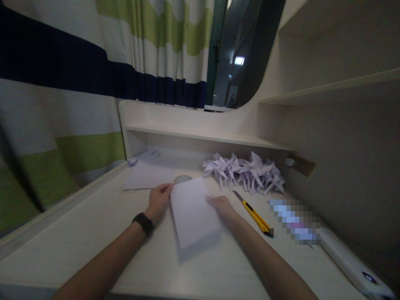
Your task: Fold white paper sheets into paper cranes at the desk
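A white sheet of paper [194, 214] is held between my two hands, tilted just above the desk and casting a shadow below its near edge. My left hand [158, 200], with a black band on the wrist, pinches its upper left corner. At the right edge, my right hand [221, 205] grips the sheet with the thumb on top. Behind the paper, a round grey object [183, 179] is partly covered. To the right of my right hand lies a yellow utility knife [254, 214] with its blade out.
Several folded paper pinwheels [246, 171] are heaped at the back right. More white paper [150, 173] lies at the back left. A blurred-out bright object [293, 221] and a long white device [353, 262] lie along the right wall. A low shelf [203, 135] runs behind.
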A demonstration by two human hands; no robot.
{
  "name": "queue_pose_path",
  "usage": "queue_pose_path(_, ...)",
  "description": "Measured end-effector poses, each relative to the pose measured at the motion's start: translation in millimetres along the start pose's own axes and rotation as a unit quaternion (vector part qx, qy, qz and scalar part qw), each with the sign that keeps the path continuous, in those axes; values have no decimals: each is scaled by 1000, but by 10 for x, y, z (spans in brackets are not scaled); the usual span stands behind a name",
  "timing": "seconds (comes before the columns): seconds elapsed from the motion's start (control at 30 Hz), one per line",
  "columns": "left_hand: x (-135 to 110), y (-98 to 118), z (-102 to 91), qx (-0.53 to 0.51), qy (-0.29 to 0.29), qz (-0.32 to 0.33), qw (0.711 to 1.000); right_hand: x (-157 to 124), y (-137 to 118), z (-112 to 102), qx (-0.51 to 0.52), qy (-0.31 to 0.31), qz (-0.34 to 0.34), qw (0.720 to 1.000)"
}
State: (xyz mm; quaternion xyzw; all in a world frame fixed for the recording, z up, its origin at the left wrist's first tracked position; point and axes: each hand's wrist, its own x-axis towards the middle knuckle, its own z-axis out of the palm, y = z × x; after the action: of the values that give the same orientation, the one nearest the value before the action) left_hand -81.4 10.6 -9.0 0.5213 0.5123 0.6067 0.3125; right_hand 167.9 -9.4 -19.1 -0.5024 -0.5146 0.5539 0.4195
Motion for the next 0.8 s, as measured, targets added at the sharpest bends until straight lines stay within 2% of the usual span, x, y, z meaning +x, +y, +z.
queue_pose_path(0.43,64,-37,-44,53,14,10,998,41,21,-47,-23,-3,-5,1000)
queue_pose_path(0.6,74,-22,-62,66,23,3,998,35,3,-69,-32,-34,17,999)
queue_pose_path(0.73,81,-56,-65,64,27,0,998,50,20,-82,-44,-16,15,999)
queue_pose_path(0.8,86,-77,-66,67,28,-2,997,55,28,-83,-35,-25,18,999)
